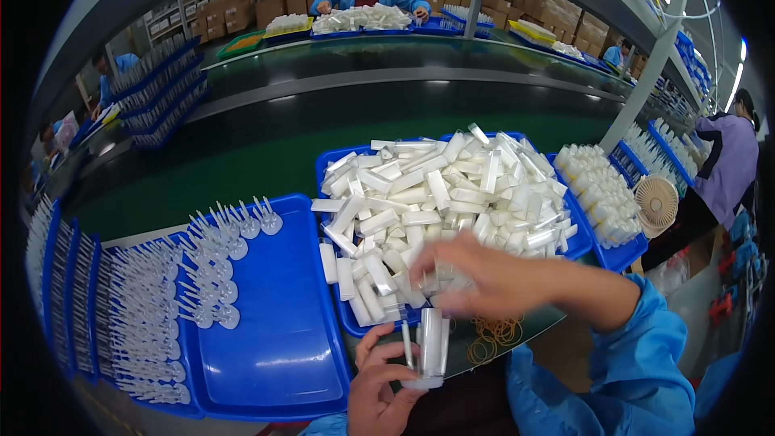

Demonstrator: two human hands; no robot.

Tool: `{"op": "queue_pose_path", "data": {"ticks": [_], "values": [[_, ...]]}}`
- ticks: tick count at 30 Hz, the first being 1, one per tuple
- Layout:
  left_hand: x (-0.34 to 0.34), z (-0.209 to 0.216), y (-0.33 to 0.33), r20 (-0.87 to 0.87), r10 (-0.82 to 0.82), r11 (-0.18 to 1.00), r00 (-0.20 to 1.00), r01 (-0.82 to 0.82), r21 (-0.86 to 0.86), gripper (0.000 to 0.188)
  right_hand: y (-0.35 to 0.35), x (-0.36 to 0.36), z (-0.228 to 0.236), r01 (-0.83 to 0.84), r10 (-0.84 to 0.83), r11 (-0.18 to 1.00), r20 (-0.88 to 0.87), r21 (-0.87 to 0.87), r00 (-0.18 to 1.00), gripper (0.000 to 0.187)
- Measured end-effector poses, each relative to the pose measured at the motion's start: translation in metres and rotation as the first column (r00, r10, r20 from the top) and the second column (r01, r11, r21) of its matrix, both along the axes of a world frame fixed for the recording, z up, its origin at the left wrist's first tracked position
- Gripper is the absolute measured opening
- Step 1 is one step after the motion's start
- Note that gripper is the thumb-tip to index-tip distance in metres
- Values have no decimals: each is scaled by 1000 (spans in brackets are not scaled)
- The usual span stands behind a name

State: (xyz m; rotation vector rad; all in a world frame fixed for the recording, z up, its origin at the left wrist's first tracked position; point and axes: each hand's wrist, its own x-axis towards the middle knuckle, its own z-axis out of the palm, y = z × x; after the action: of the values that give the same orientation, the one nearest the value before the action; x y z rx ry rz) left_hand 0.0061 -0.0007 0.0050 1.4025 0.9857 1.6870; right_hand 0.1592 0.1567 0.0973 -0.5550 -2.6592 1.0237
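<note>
Your left hand (pixel 379 400) is gripping a clear round-based holder (pixel 423 383), white sleeves (pixel 433 339) already standing on it. Your blurred right hand (pixel 484 278) is hovering over the big sleeve pile (pixel 452 186), still plenty left; I can't tell its grip. Clear spiked pieces (pixel 145 307) are part-filling the blue tray (pixel 266 347).

The left hand (pixel 381 391) holds a round-based holder (pixel 423 384) upright, bearing white pieces (pixel 432 343).
</note>
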Motion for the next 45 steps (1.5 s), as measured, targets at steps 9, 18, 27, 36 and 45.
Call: {"op": "queue_pose_path", "data": {"ticks": [9, 18, 27, 36, 45], "values": [[7, 5, -6, 375, 6, 997, 927, 24, -75, 21, 75, -19, -40, -48, -360, 650, 362, 759, 860, 25], [-4, 3, 3, -104, 151, 988, 983, -146, 56, 11, 30, -2, -15, -22, 64, 654, -27, 756, 998, 20], [4, 15, 4, -156, 47, 999, 987, -47, 2, 9, 10, 19, -2, -154, 255, 712, -48, 685, 966, 27], [2, 10, 3, -92, -85, 988, 992, 96, 122, 6, 5, 31, 8, -402, 382, 912, -191, -81, 904, 32], [7, -6, 1, -114, -72, 848, 991, 121, 517, 5, -23, 38, 23, -532, 525, 846, -237, 37, 817, 29]]}}
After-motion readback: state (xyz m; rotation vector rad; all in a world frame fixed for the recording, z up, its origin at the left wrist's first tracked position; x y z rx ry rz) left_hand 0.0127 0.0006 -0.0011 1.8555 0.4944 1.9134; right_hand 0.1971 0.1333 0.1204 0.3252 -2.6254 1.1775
